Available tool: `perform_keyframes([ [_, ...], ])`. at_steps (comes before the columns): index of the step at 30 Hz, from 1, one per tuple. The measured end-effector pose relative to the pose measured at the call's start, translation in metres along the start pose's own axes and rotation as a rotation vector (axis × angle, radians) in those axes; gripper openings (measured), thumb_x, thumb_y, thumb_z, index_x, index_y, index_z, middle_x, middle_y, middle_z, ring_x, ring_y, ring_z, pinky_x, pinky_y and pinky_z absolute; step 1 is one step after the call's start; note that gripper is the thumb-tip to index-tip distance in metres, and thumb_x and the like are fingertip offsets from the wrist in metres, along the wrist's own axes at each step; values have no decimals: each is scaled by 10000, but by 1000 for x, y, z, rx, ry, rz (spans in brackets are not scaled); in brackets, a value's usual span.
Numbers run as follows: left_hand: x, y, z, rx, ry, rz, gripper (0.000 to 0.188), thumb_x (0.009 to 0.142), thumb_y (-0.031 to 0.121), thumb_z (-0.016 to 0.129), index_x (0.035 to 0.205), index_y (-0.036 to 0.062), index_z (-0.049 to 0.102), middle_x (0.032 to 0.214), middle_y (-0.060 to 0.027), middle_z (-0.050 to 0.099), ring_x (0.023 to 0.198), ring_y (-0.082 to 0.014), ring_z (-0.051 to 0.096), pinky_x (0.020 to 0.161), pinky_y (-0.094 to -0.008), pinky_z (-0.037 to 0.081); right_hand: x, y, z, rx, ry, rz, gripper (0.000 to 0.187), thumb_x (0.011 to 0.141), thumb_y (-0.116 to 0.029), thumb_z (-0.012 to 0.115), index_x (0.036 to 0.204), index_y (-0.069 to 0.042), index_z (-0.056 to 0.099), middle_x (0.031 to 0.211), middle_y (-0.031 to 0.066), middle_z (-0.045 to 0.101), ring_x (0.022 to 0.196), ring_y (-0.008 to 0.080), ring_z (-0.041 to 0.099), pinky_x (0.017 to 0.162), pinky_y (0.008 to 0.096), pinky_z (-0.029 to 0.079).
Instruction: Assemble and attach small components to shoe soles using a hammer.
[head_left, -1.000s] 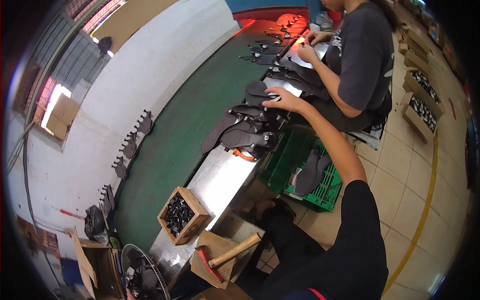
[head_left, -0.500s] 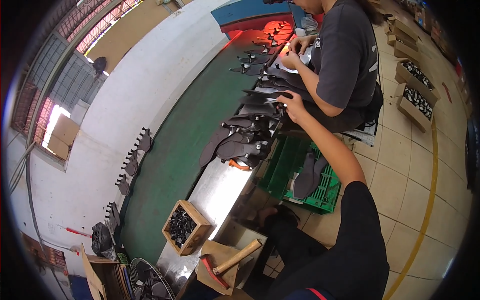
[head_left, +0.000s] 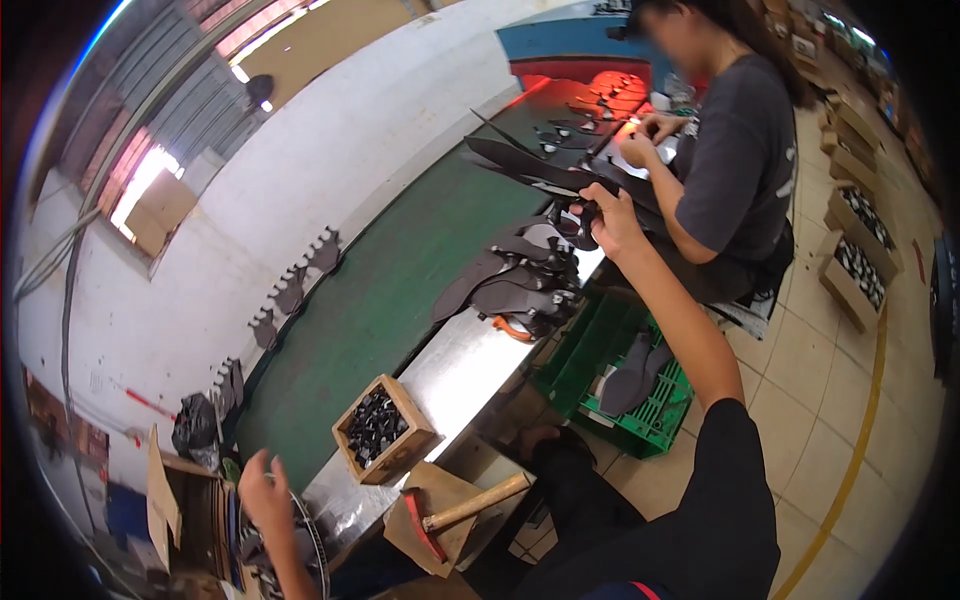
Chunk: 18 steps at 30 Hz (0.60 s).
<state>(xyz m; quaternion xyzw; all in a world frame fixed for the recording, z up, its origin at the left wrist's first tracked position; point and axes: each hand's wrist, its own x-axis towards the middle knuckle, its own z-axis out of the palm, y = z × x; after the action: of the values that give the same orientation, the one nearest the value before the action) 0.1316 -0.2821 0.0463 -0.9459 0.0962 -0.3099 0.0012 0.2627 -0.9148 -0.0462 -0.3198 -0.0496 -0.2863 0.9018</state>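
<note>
My right hand [head_left: 612, 222] is stretched out over the metal bench edge, its fingers closed round the heel end of dark shoe soles [head_left: 515, 160]. These soles point away to the left over the green belt. Just nearer lies a pile of similar grey shoe soles [head_left: 500, 280] with small heels, and an orange-handled tool [head_left: 512, 328] beside it. My left hand [head_left: 266, 495] is raised at the lower left with its fingers apart and nothing in it, above a wire basket [head_left: 318, 540] of dark pieces.
A wooden box [head_left: 412, 440] of small black parts stands on the metal bench [head_left: 440, 375]. A red-headed hammer [head_left: 470, 505] lies nearer. A green crate [head_left: 660, 420] holds more soles. At the far right of the green belt [head_left: 370, 270] sits a co-worker [head_left: 745, 160].
My left hand has come into view at the lower left. My right hand has lifted the soles, which are now raised and swung out over the belt. The view has shifted slightly.
</note>
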Motion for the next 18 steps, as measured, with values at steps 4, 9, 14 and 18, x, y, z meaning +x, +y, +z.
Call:
perform_keyframes([
  [4, 31, 109, 47, -879, -298, -224, 329, 944, 215, 634, 1181, -13, 651, 1079, -135, 715, 1024, -242, 671, 905, -364, 505, -25, -4, 69, 39, -171, 82, 135, 820, 37, 620, 939, -26, 634, 1269, 94, 640, 964, 194, 628, 745, 357, 517],
  [9, 40, 195, 97, -2264, -663, -483, 945, 908, 595, 591, 1566, 71, 160, 1505, -210, 391, 1375, -355, 426, 1139, -527, 337, -107, 48, 173, 117, -427, 199, 205, 834, 17, 578, 1032, 33, 630, 1302, 128, 591, 883, 158, 583, 703, 320, 481],
  [14, 15, 171, 67, -2366, 0, -759, 580, 862, 569, 684, 1231, 138, 563, 1179, -57, 627, 1035, -235, 619, 893, -455, 507, -230, 118, 207, -109, -740, 262, 131, 859, 43, 583, 982, 18, 623, 1350, 184, 519, 1001, 198, 617, 744, 274, 533],
  [18, -58, 76, 23, -2149, 240, -863, 363, 871, 475, 726, 1016, 158, 625, 926, -12, 679, 841, -161, 657, 692, -355, 551, -319, 182, 261, -166, -831, 336, 183, 853, -72, 653, 1007, 28, 648, 1299, 137, 564, 836, 128, 609, 685, 245, 508],
])
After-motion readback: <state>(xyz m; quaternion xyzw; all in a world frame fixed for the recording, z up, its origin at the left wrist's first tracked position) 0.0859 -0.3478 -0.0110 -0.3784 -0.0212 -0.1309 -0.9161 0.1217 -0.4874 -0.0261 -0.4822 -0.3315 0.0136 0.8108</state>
